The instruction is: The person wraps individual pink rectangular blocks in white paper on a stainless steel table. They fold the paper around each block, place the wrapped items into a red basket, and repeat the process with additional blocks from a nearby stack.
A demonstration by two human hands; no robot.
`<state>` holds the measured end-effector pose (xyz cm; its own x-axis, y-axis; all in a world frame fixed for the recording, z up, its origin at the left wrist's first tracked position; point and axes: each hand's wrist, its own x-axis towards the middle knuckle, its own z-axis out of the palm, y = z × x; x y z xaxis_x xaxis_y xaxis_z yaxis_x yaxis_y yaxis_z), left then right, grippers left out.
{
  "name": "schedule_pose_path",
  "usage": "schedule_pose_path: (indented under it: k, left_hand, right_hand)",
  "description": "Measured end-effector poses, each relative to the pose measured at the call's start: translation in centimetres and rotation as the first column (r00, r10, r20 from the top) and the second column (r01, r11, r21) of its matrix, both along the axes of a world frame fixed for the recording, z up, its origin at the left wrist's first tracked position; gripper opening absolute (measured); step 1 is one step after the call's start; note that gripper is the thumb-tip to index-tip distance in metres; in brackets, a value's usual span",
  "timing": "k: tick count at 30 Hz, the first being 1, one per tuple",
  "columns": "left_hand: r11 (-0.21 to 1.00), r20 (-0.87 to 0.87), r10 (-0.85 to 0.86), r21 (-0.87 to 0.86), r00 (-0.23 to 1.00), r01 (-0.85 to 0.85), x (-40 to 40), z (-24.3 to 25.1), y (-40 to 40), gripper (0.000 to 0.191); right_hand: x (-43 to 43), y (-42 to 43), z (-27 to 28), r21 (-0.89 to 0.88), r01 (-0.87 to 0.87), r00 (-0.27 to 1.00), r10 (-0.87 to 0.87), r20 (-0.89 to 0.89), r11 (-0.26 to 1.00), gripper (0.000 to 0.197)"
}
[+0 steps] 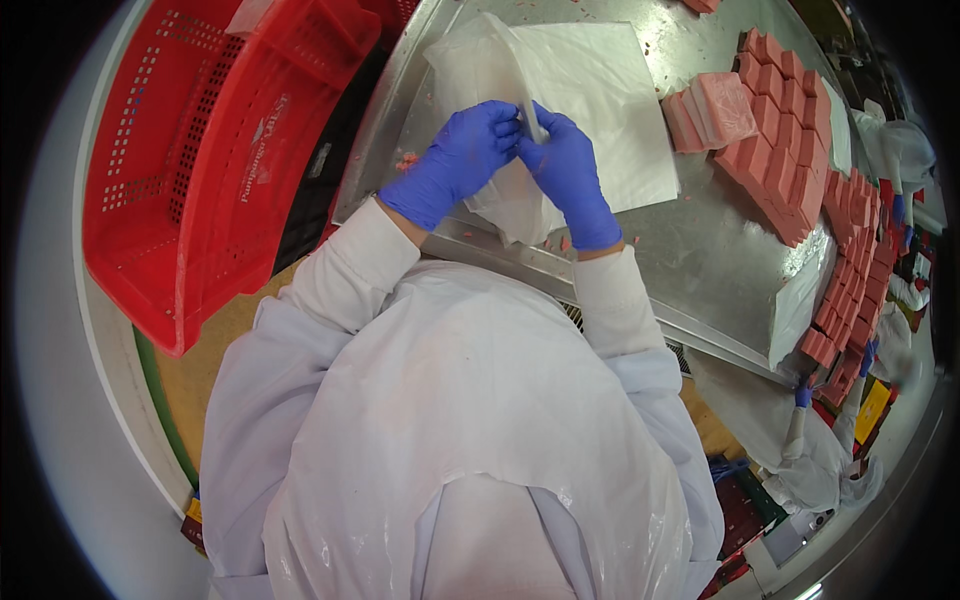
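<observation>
My left hand [474, 156], in a blue glove, pinches the raised edge of a thin, translucent plastic bag or sheet [476, 67]. My right hand [564, 166], gloved alike, grips the same upright fold from the other side, thumb and fingers around it. Both hands are close together over the near part of the metal table. Beneath and beyond the fold lies a flat pile of white, translucent plastic sheets or bags [607, 112]. The fold hides part of the fingertips. To the right of the pile stands a small stack of pink meat slices [712, 112], partly covered in clear film.
Pink meat blocks [784, 127] are stacked in rows on the steel table [675, 255], with more [855, 277] farther right. A red perforated crate [225, 187] stands at left. Meat scraps [407, 161] dot the table. Co-workers [817, 457] in white work at far right.
</observation>
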<state>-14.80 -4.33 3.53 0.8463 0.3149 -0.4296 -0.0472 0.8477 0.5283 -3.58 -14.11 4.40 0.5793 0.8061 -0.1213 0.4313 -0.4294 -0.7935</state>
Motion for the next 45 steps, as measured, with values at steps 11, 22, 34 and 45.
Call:
schedule_pose_path:
  k: [11, 22, 34, 45]
  left_hand:
    - [0.883, -0.523, 0.014, 0.407, 0.852, 0.235, -1.3, -5.6, 1.6, 0.022]
    - [0.669, -0.55, 0.159, 0.671, 0.82, 0.32, -2.2, -6.4, 1.3, 0.032]
    - [0.759, -0.506, 0.138, 0.606, 0.851, 0.238, 0.3, -3.0, 0.3, 0.035]
    - [0.74, -0.59, 0.135, 0.594, 0.796, 0.315, 0.0, -3.2, 0.3, 0.032]
  right_hand:
    - [12.2, -3.3, -1.8, 0.142, 0.276, 0.685, -0.298, 0.664, 0.951, 0.025]
    - [14.3, -2.7, -2.9, -0.072, 0.495, 0.697, -0.347, 0.628, 0.866, 0.034]
    - [17.1, -4.5, 7.8, 0.308, 0.543, 0.629, -0.621, 0.467, 0.781, 0.028]
    - [18.3, -5.4, 9.8, 0.468, 0.534, 0.474, -0.707, 0.525, 0.705, 0.026]
